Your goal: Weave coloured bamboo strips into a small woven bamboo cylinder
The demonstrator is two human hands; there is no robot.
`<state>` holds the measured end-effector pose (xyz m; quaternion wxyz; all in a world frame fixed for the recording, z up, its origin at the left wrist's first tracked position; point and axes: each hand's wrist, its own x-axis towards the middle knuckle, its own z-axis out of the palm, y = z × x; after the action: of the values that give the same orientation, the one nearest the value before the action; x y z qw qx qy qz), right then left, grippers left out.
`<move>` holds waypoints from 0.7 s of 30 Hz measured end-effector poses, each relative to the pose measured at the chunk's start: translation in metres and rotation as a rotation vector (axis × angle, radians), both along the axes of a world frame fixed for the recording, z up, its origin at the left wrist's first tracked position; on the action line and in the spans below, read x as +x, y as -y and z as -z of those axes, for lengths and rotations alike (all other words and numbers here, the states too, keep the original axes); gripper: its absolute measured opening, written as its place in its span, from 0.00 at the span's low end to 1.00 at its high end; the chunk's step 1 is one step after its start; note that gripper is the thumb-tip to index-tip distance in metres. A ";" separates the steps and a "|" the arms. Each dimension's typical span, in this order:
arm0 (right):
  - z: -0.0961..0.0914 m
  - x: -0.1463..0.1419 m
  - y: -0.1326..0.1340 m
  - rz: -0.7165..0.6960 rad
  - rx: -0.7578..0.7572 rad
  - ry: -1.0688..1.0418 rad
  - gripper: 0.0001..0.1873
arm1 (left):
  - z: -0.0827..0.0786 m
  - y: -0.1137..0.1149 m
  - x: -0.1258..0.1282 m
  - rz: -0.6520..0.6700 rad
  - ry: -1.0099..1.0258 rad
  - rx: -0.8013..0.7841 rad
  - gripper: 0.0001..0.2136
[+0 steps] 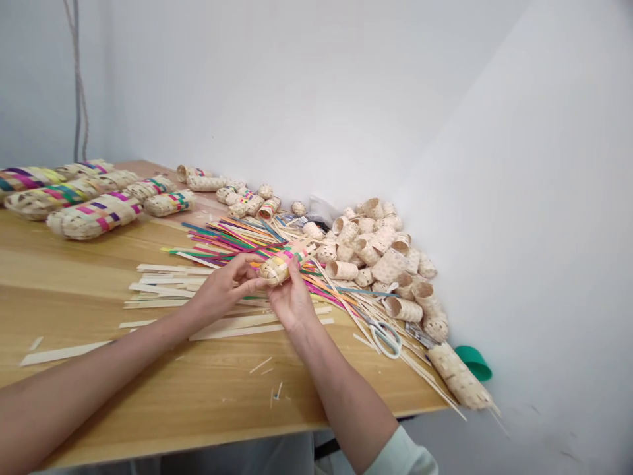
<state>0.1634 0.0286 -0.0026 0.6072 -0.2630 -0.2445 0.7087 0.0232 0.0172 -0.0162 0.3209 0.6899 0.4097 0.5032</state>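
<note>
The left grip [222,287] and the right grip [291,300] meet just above a light wooden surface [198,396], and between them sits a small pale woven tube banded with pink, yellow and green strips [281,265]. The left grip is closed on the tube's near end, thumb and fingers pinching it from the side. The right grip clasps the tube from beneath, fingers curled up around its body. The tube lies tilted, its far end pointing up and away from both grips, clear of the surface.

Directly beyond the two grips spreads a loose fan of long, thin coloured strips in pink, green, blue and orange [237,237]. Below and outward of the left grip lie flat pale uncoloured strips [163,277], some of them passing under both wrists. Outward of the right grip and farther back, a heap of small plain woven tubes [380,251] is piled against the white wall. Nearer, just outward of the right grip, white-handled scissors [386,336] rest on the strips, and past them a longer plain woven tube [457,376] lies at the surface's edge beside a green round object [475,363]. Well away beyond the left grip, large woven bundles with coloured bands [93,214] lie in a row.
</note>
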 end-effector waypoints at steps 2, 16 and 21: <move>0.002 -0.002 0.001 0.021 0.013 0.031 0.09 | 0.001 -0.001 0.000 -0.010 0.000 -0.013 0.22; 0.001 0.001 0.000 -0.024 0.073 0.100 0.16 | 0.000 -0.003 -0.003 0.258 0.381 -0.345 0.20; 0.004 0.003 -0.003 0.037 0.098 0.110 0.14 | 0.003 -0.005 -0.002 0.199 0.247 -0.228 0.22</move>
<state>0.1666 0.0316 -0.0065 0.6181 -0.2759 -0.3070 0.6690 0.0209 0.0226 -0.0192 0.4928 0.6194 0.3513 0.5000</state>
